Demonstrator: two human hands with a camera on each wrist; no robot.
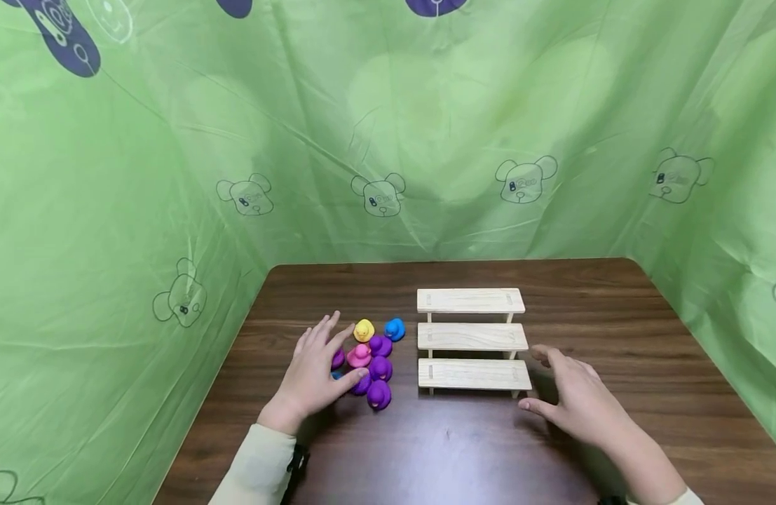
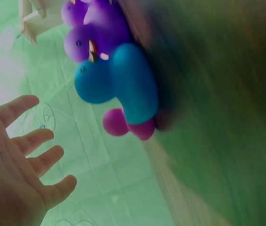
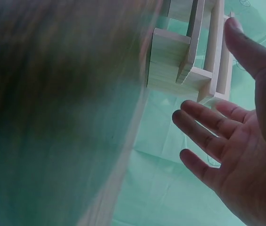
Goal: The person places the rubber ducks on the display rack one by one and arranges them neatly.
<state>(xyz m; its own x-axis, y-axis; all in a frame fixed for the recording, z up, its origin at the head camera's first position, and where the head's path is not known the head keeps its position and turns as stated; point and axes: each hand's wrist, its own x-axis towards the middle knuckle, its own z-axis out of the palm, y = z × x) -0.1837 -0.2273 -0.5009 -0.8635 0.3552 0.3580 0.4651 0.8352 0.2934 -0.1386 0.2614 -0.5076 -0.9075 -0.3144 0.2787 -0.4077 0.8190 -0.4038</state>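
Several small rubber ducks lie in a cluster on the left of the table: a yellow duck, a blue duck, a pink duck and several purple ones, such as the purple duck in front. Over the cluster's left side hovers my left hand, fingers spread and holding nothing; it partly hides a second blue duck, plain in the left wrist view. My right hand, also holding nothing, is just right of a three-tier wooden stand, its fingers loosely extended.
The brown wooden table has its far edge against a green curtain printed with bear heads. The curtain also surrounds the left and right sides. The stand's steps rise toward the back.
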